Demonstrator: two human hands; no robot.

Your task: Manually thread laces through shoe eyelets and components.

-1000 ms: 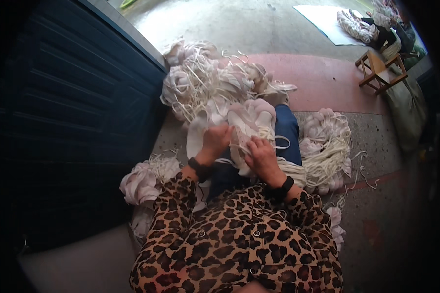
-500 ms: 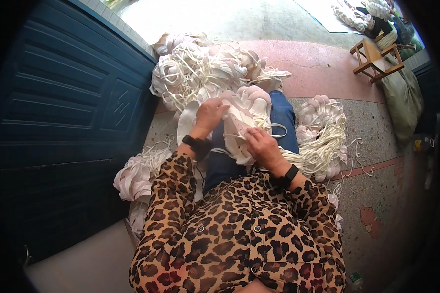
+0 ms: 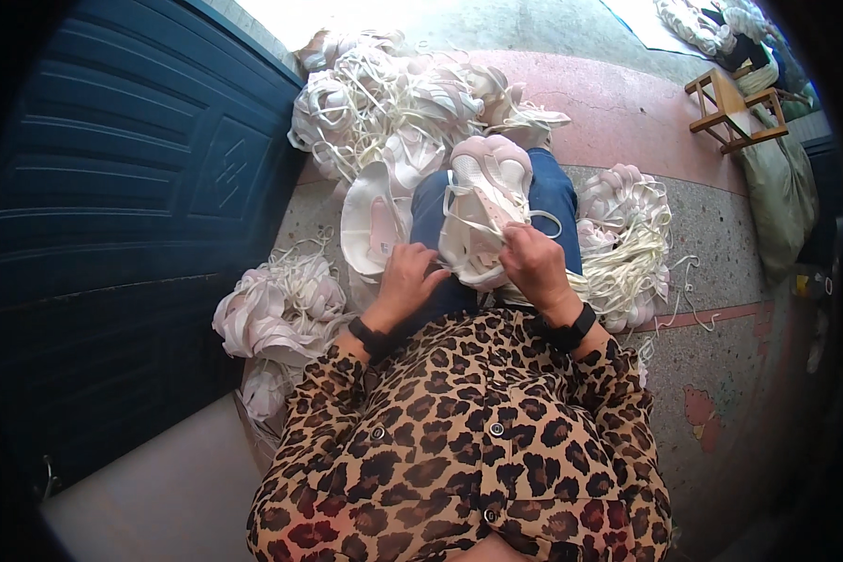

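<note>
A white and pale pink shoe upper [image 3: 485, 201] lies across my thighs, its padded pink end pointing away from me. Cream lace runs through it, and one loop curves out over my right leg. My right hand [image 3: 537, 267] is closed in a pinch at the upper's right edge, by the eyelets; its fingertips partly hide the spot. At the near left edge of the upper is my left hand [image 3: 407, 281], thumb and fingers apart, with nothing visible between them. Beside my left leg rests another white upper or lining piece [image 3: 365, 229] with a pink insole-shaped patch.
A big heap of laced shoe uppers [image 3: 384, 112] lies ahead, with smaller piles at left [image 3: 281, 304] and right [image 3: 625, 248]. Loose laces [image 3: 688, 300] trail on the floor. A blue panelled door [image 3: 131, 187] stands at left, a wooden stool [image 3: 735, 110] and green sack [image 3: 777, 197] at far right.
My left hand has left the far left side of the upper and come back toward me, its fingers parting. The upper has turned more lengthwise and shifted slightly away. My right hand still pinches its edge.
</note>
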